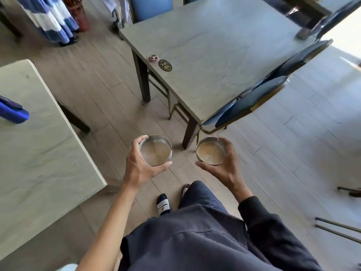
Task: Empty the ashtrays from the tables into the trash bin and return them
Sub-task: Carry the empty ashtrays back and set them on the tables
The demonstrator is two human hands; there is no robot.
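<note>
Two round metal ashtrays [155, 150] [210, 151], upright, held.

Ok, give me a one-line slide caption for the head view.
Left hand and right hand each hold a round metal ashtray above the floor between two tables.

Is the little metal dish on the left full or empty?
Empty: the left ashtray shows only its bare, stained bottom, held level.

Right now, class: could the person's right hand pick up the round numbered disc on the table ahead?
Probably not yet. The right hand already holds an ashtray in its grip, and the numbered disc lies well ahead near the table's edge. Nothing blocks the path, though.
</note>
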